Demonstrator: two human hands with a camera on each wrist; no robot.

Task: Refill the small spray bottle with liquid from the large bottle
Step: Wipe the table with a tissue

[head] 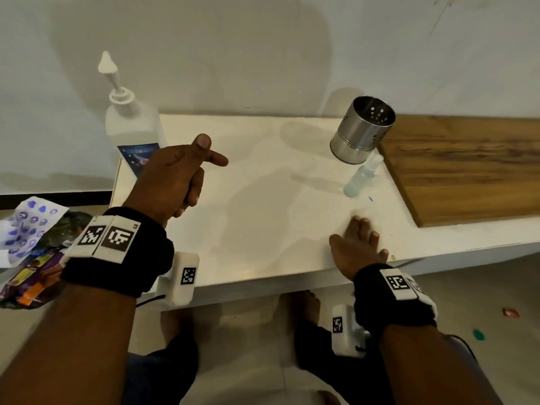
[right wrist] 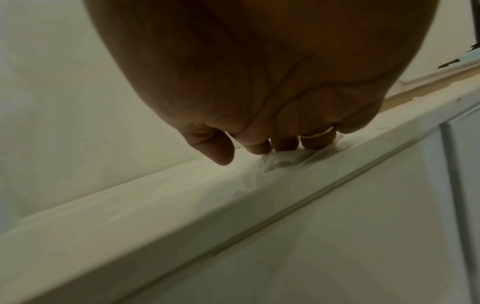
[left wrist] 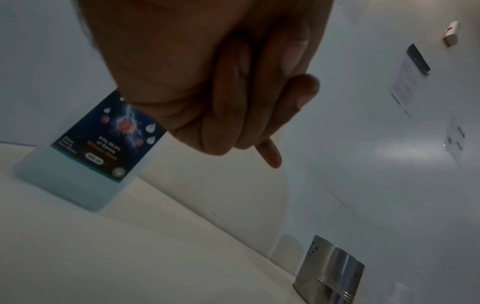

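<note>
The large clear bottle (head: 131, 133) with a white pump top and blue label stands at the table's back left corner; its label shows in the left wrist view (left wrist: 103, 139). The small spray bottle (head: 361, 178), holding pale liquid, stands capped at the right, just in front of a steel cup. My left hand (head: 204, 162) hovers right of the large bottle, holding nothing. Its index finger points right, its thumb is up, and the other fingers (left wrist: 233, 115) curl into the palm. My right hand (head: 362, 238) lies flat on the table near the front edge, below the spray bottle, with fingers (right wrist: 285, 144) pressing the surface.
A perforated steel cup (head: 362, 130) stands at the back right, also visible as the steel cup (left wrist: 330, 273) in the left wrist view. A wooden board (head: 467, 168) covers the right end of the white table (head: 263, 200). Crumpled wrappers (head: 32, 247) lie off the left edge. A wall runs behind.
</note>
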